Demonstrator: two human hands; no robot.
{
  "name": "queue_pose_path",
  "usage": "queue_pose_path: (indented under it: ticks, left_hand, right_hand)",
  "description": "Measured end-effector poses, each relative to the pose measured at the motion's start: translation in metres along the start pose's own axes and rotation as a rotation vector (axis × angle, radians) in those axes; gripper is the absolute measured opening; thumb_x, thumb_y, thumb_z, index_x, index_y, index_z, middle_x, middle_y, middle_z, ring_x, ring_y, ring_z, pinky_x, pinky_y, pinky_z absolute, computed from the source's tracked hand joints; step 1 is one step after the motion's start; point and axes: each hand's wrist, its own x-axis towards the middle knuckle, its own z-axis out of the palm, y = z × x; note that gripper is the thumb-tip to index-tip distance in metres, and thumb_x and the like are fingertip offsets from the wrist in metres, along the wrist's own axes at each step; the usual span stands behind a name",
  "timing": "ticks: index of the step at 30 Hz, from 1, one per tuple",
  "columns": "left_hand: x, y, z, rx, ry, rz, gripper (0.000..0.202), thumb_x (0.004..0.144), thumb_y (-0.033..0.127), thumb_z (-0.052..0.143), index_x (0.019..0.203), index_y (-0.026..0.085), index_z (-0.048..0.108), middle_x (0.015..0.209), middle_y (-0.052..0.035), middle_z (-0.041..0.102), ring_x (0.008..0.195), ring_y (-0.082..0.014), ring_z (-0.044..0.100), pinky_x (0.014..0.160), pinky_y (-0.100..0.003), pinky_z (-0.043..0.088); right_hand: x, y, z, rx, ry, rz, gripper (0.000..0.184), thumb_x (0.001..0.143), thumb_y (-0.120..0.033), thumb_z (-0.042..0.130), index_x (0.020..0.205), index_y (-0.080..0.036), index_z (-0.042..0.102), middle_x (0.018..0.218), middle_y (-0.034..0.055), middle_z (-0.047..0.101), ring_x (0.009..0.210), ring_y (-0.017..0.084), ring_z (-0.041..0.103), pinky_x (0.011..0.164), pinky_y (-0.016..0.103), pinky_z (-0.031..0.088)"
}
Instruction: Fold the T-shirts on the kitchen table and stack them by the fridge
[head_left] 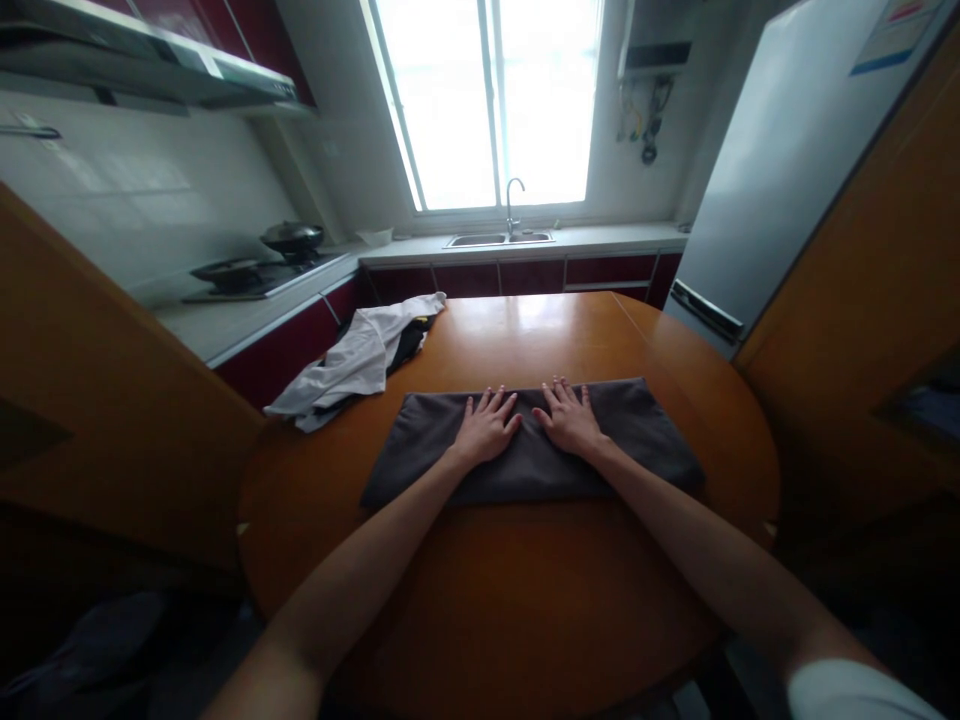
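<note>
While the left hand (486, 430) lies flat on the folded grey cloth (529, 475), the right hand (571, 420) rests near it, both spread wide and apart. Rumpled clothes (356, 355) lie on the bench (525, 590).

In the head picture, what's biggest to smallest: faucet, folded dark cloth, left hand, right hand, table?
1. Table
2. Folded dark cloth
3. Left hand and right hand: too alike to rank
4. Faucet

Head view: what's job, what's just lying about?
In the job:
Dark gray cloth, lying flat
Left hand and right hand, both spread on it
Table, under the cloth

Lying about:
White cloth, over darker fabric
Near pan and far pan, on the stove
</note>
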Motion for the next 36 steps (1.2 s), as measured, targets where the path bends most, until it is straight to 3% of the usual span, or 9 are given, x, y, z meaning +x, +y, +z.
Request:
queue_pose_path:
  ticks: [3,5,9,14,19,23,27,30,36]
  left_hand:
    - [0.001,0.001,0.000,-0.001,-0.010,-0.005,0.063,0.103,0.057,0.026,0.157,0.027,0.034,0.166,-0.0062,0.023,0.154,-0.0316,0.017,0.121,-0.062,0.013]
    - [0.001,0.001,0.000,-0.007,-0.015,-0.011,0.062,0.102,0.057,0.026,0.157,0.028,0.035,0.166,-0.0057,0.023,0.154,-0.0310,0.017,0.121,-0.061,0.013]
    - [0.001,0.000,0.000,-0.012,-0.015,-0.011,0.062,0.102,0.056,0.027,0.157,0.027,0.036,0.166,-0.0059,0.023,0.154,-0.0312,0.017,0.121,-0.061,0.015]
    - [0.000,-0.001,-0.001,-0.018,-0.007,-0.012,0.061,0.102,0.055,0.028,0.156,0.029,0.037,0.166,-0.0054,0.023,0.153,-0.0307,0.019,0.122,-0.059,0.014]
    - [0.001,-0.001,-0.001,-0.026,-0.020,-0.009,0.062,0.102,0.056,0.028,0.156,0.028,0.036,0.166,-0.0058,0.024,0.153,-0.0312,0.018,0.121,-0.060,0.015]
    - [0.002,-0.001,0.000,-0.016,-0.018,-0.017,0.062,0.102,0.056,0.028,0.156,0.028,0.036,0.166,-0.0055,0.023,0.153,-0.0309,0.018,0.121,-0.060,0.015]
    - [0.002,-0.001,0.000,-0.009,-0.017,-0.013,0.062,0.102,0.056,0.028,0.157,0.027,0.036,0.166,-0.0058,0.024,0.153,-0.0305,0.018,0.122,-0.059,0.015]
    - [0.002,-0.001,0.000,-0.010,-0.014,-0.015,0.062,0.102,0.056,0.029,0.156,0.028,0.036,0.166,-0.0060,0.024,0.153,-0.0310,0.019,0.122,-0.059,0.015]
    - [0.000,0.002,-0.003,-0.008,0.036,-0.011,0.060,0.102,0.053,0.033,0.155,0.026,0.039,0.165,-0.0074,0.025,0.153,-0.0325,0.020,0.121,-0.061,0.016]
  right_hand:
    - [0.000,0.001,-0.002,0.014,-0.063,0.015,0.071,0.103,-0.057,0.025,0.158,-0.013,0.031,0.166,0.0159,0.020,0.154,0.028,0.012,0.122,0.055,0.004]
    - [0.000,0.006,-0.006,0.018,-0.033,0.025,0.072,0.102,-0.059,0.025,0.158,-0.013,0.031,0.166,0.0162,0.019,0.155,0.028,0.011,0.122,0.057,0.004]
    - [0.000,0.032,-0.013,-0.001,0.074,0.127,0.074,0.102,-0.059,0.023,0.159,-0.013,0.026,0.167,0.0164,0.015,0.155,0.028,0.007,0.120,0.061,0.002]
    - [0.002,0.066,-0.016,0.016,-0.039,0.269,0.073,0.103,-0.057,0.024,0.158,-0.010,0.029,0.166,0.0177,0.017,0.155,0.029,0.010,0.122,0.058,0.006]
    - [0.005,0.085,-0.021,0.048,0.068,0.367,0.074,0.103,-0.055,0.022,0.158,-0.005,0.028,0.166,0.0215,0.016,0.154,0.034,0.009,0.120,0.061,0.004]
    - [0.003,0.097,-0.025,0.034,0.064,0.441,0.073,0.104,-0.050,0.025,0.155,0.001,0.031,0.164,0.0257,0.020,0.153,0.035,0.012,0.121,0.058,0.004]
    - [0.003,0.081,-0.027,-0.007,0.192,0.428,0.071,0.103,-0.049,0.025,0.156,-0.003,0.029,0.166,0.0213,0.017,0.154,0.032,0.008,0.121,0.060,0.003]
    - [0.001,0.053,-0.026,0.005,0.254,0.287,0.068,0.103,-0.047,0.023,0.157,-0.005,0.028,0.166,0.0176,0.017,0.155,0.028,0.008,0.122,0.058,0.005]
    - [-0.005,0.006,-0.009,0.040,0.099,-0.038,0.066,0.103,-0.046,0.026,0.160,-0.012,0.023,0.167,0.0130,0.019,0.155,0.023,0.009,0.123,0.054,0.007]
